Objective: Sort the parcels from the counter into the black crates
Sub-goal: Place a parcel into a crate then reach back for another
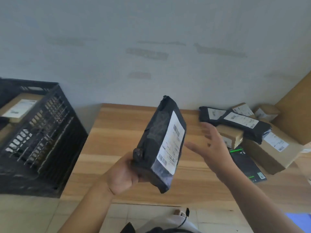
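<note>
Parcel in black wrap stands nearly upright in your left hand, above the middle of the wooden table; your fingers are curled round its lower left edge, and its white label faces right, toward your other palm. Your right hand hangs in the air just beside the parcel, fingers straight and spread, touching nothing. To your left, the black crate sits beside the table's edge, and inside it you can see a brown box with a white label. On the far right of the table lies the pile still to be sorted: two black mailers lying over brown cartons, with a small brown box just behind your right fingers and a flat dark packet with green markings lying at the pile's near edge.
</note>
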